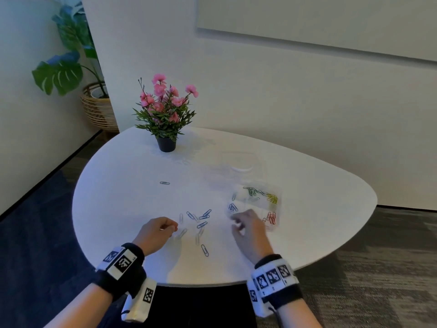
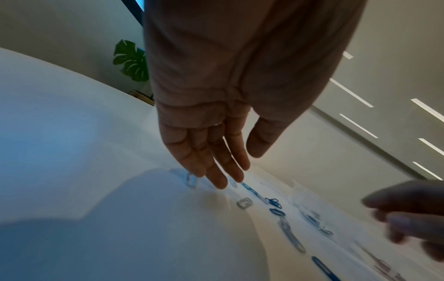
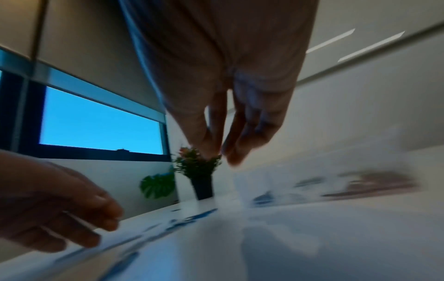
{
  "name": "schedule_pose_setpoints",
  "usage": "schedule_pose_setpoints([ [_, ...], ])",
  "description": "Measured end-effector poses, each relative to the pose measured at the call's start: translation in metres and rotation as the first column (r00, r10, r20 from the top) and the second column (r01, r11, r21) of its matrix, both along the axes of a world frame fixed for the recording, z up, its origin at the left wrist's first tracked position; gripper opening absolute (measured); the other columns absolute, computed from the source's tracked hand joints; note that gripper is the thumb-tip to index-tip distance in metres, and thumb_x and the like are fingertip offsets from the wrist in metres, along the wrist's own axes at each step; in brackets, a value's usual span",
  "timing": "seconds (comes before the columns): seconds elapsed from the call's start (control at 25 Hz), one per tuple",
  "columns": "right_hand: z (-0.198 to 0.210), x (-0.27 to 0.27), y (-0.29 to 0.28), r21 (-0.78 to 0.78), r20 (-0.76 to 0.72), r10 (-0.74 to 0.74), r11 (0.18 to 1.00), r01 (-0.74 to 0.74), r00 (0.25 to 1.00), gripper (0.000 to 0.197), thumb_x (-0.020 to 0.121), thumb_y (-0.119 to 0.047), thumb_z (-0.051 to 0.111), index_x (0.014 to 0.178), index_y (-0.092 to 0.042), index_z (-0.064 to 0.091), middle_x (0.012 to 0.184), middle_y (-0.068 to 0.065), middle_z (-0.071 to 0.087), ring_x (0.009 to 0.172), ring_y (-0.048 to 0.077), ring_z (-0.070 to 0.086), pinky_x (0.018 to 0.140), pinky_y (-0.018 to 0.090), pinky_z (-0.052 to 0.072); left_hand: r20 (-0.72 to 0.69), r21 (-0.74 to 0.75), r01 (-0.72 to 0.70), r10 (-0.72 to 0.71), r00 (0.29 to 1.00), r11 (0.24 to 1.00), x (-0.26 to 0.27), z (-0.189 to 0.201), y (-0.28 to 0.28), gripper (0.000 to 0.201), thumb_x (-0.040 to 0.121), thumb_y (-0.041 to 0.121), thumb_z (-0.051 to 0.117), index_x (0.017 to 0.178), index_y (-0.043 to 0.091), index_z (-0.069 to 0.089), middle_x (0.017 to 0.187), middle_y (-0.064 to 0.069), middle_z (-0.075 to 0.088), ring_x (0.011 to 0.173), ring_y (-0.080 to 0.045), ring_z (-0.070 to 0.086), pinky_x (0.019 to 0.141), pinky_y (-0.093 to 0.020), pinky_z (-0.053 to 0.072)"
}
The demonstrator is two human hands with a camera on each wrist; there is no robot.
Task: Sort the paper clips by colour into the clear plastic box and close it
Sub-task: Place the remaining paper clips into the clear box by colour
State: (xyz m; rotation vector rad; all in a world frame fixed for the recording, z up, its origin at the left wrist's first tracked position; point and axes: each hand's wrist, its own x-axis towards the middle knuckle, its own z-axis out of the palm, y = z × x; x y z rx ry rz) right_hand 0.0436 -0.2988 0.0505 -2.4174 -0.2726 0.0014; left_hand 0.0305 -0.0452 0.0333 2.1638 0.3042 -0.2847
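left grip [image 2: 211, 152]: fingers hanging straight, touching down at a pale clip [image 2: 191, 180] | right grip [image 1: 246, 227]: curling, contents unclear | advice: be pinching one clip, keeping box [image 1: 279, 204] colours apart

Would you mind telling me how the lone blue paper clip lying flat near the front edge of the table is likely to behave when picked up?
The blue paper clip looks like thin bent wire, so it is probably very light and fairly stiff. It lies flat on the smooth white table, so it will likely slide rather than roll when pushed. Lifting it probably needs a fingertip pinch at its edge.
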Motion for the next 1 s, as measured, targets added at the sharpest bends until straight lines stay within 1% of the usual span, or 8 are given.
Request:
schedule_pose_setpoints([
  [0.16, -0.009, 0.032, 0.061, -0.285, -0.261, 0.293, 0.887, -0.363, 0.920, 0.043, 0.096, -0.017, 0.047, 0.138, -0.012, 0.043, 0.147, 0.010, 0.032, 0.134, 0.027, 0.035, 0.111, 0.036, 0.032, -0.020, 0.007, -0.005, 0.005, 1.000, 1.000, -0.003, -0.008, 0.006, 0.015, 0.093, 0.015, 0.050, 0.096, 0.017, 0.065, 0.103, -0.002, 0.069, 0.095, -0.018, 0.065, 0.086, -0.026, 0.045],
  [0.28, -0.026, 0.057, 0.079, -0.499, -0.242, 0.271, 0.789, -0.359, 0.932, 0.029, 0.094, -0.016, 0.050, 0.120, -0.004, 0.057, 0.133, 0.017, 0.041, 0.118, 0.034, 0.042, 0.097, 0.044, 0.045, -0.048, 0.031, 0.020, -0.019, 0.999, 0.999, -0.005, -0.016, 0.009, 0.012, 0.093, 0.019, 0.053, 0.094, 0.022, 0.064, 0.108, -0.002, 0.068, 0.101, -0.018, 0.061, 0.090, -0.025, 0.043],
  [0.4, -0.029, 0.072, 0.079, -0.455, -0.210, 0.206, 0.845, -0.282, 0.956, 0.009, 0.085, -0.003, 0.057, 0.090, -0.001, 0.065, 0.105, 0.018, 0.059, 0.084, 0.028, 0.058, 0.085, 0.039, 0.055, -0.069, 0.065, 0.062, -0.057, 0.996, 0.996, -0.004, -0.018, 0.012, 0.012, 0.093, 0.021, 0.052, 0.097, 0.022, 0.064, 0.111, -0.002, 0.066, 0.102, -0.016, 0.058, 0.088, -0.022, 0.040],
  [0.68, -0.016, 0.062, 0.079, -0.481, -0.249, 0.166, 0.834, -0.270, 0.954, 0.025, 0.089, -0.002, 0.052, 0.114, 0.000, 0.052, 0.119, 0.018, 0.050, 0.107, 0.035, 0.054, 0.088, 0.041, 0.046, 0.052, 0.253, 0.130, -0.148, 0.988, 0.959, 0.026, -0.001, -0.008, 0.025, 0.093, 0.018, 0.050, 0.115, 0.013, 0.063, 0.119, -0.005, 0.063, 0.109, -0.018, 0.059, 0.090, -0.020, 0.041],
  [0.8, -0.013, 0.063, 0.072, -0.267, -0.290, 0.080, 0.950, -0.161, 0.954, 0.019, 0.094, -0.010, 0.043, 0.107, -0.003, 0.056, 0.110, 0.013, 0.059, 0.097, 0.029, 0.057, 0.082, 0.035, 0.048, 0.068, 0.374, 0.214, -0.256, 0.964, 0.902, 0.044, -0.002, -0.019, 0.032, 0.092, 0.015, 0.050, 0.123, 0.014, 0.058, 0.130, -0.008, 0.055, 0.120, -0.021, 0.052, 0.100, -0.024, 0.037],
  [0.88, -0.008, 0.060, 0.062, 0.056, -0.337, 0.058, 0.998, -0.042, 0.940, 0.014, 0.096, -0.012, 0.041, 0.091, -0.010, 0.054, 0.085, 0.004, 0.056, 0.080, 0.021, 0.054, 0.071, 0.030, 0.041, 0.023, 0.456, 0.276, -0.321, 0.947, 0.846, 0.055, -0.006, -0.025, 0.037, 0.093, 0.015, 0.051, 0.130, 0.015, 0.053, 0.136, -0.008, 0.048, 0.128, -0.022, 0.044, 0.107, -0.027, 0.034],
  [0.92, -0.005, 0.057, 0.057, 0.258, -0.388, 0.057, 0.965, 0.049, 0.920, 0.017, 0.096, -0.010, 0.040, 0.084, -0.013, 0.052, 0.076, 0.002, 0.051, 0.072, 0.017, 0.051, 0.065, 0.029, 0.039, -0.007, 0.486, 0.295, -0.334, 0.943, 0.823, 0.059, -0.008, -0.026, 0.039, 0.093, 0.014, 0.051, 0.132, 0.014, 0.052, 0.137, -0.008, 0.047, 0.129, -0.023, 0.043, 0.109, -0.028, 0.034],
  [1.0, 0.000, 0.045, 0.047, 0.640, -0.511, 0.115, 0.712, 0.288, 0.852, 0.021, 0.097, -0.003, 0.037, 0.084, -0.011, 0.052, 0.071, 0.002, 0.046, 0.064, 0.015, 0.049, 0.054, 0.025, 0.037, -0.045, 0.519, 0.296, -0.321, 0.946, 0.801, 0.068, -0.009, -0.028, 0.035, 0.092, 0.012, 0.053, 0.127, 0.012, 0.058, 0.134, -0.009, 0.051, 0.124, -0.024, 0.049, 0.106, -0.029, 0.039],
])
